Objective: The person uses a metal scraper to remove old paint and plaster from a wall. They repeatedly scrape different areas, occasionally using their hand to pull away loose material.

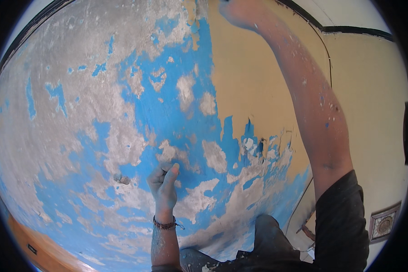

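A wall with peeling blue paint [167,109] and bare grey patches fills most of the view. Low at its centre is my left hand [163,183], dusty and curled into a fist with the thumb on top; nothing shows sticking out of it. A dark beaded bracelet [164,223] circles that wrist. Up at the top edge, my right hand [238,14] is closed beside the border between blue and tan paint [254,68]. A small dark bit shows at its fingers, but the frame cuts off the rest. Paint flakes speckle my right forearm [310,86].
Ragged loose paint [260,145] hangs along the lower edge of the tan area. A lumpy grey knob [121,178] sticks out of the wall. Dark trim [356,30] runs along the top. My knee [268,226] is close to the wall; a framed square panel [385,222] is at right.
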The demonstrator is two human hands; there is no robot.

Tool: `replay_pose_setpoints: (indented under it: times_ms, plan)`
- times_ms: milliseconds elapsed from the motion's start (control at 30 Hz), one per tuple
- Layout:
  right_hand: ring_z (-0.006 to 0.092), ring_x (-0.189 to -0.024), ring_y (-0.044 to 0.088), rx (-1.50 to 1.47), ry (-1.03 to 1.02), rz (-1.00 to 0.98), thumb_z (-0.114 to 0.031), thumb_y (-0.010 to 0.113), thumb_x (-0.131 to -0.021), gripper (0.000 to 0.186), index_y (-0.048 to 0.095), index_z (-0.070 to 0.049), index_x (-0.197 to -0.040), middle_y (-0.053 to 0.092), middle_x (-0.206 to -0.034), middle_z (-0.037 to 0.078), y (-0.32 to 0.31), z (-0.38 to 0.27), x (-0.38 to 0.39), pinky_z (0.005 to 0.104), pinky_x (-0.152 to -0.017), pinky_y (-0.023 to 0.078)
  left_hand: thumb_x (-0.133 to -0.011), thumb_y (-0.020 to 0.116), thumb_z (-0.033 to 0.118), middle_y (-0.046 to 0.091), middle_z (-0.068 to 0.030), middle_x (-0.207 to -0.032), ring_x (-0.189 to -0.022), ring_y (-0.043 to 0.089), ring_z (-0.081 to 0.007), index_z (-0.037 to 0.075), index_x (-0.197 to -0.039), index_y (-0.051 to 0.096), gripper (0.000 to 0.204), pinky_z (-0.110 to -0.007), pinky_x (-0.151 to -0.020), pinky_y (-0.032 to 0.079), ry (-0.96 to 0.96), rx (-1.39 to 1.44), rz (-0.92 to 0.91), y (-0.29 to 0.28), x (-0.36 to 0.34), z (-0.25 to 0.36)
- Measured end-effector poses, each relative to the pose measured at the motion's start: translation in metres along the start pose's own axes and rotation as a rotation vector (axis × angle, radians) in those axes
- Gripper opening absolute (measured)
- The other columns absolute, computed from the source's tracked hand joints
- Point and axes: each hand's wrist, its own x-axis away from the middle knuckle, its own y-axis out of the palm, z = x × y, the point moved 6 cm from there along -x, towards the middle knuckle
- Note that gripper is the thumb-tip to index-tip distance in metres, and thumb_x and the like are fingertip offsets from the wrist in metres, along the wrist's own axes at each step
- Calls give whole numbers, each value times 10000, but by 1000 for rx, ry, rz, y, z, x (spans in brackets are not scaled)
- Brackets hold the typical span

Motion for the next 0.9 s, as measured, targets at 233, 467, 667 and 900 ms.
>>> replay_pose_setpoints:
  times_ms: [233,467,667,900]
  plan:
    - [387,-714,630,400,-164,-22,-178,516,-776,222,671,-33,-842,641,-786,230,-1,3,-22,453,-651,507,-845,654,128,525,25,-667,-621,396,-56,34,-723,602,163,-231,-572,300,8,51,-24,8,-2,-2]
    - [382,-705,632,332,-126,25,-199,535,-752,254,674,10,-791,639,-796,239,21,-8,-14,443,-644,507,-844,647,123,535,19,-673,-628,411,-59,26,-730,608,155,-229,-585,304,-4,12,46,-6,4,5]
    - [406,-784,626,204,-30,-2,-270,496,-813,334,680,8,-790,631,-839,268,8,-13,-32,466,-701,494,-842,646,119,543,13,-679,-635,419,-64,20,-729,606,156,-236,-587,311,-14,29,44,-5,1,3]
    - [396,-767,632,243,-45,31,-236,491,-804,317,679,15,-757,633,-826,262,8,-5,-33,463,-677,496,-840,650,125,537,16,-676,-630,414,-63,24,-724,607,160,-235,-584,307,-7,10,25,-4,1,3]
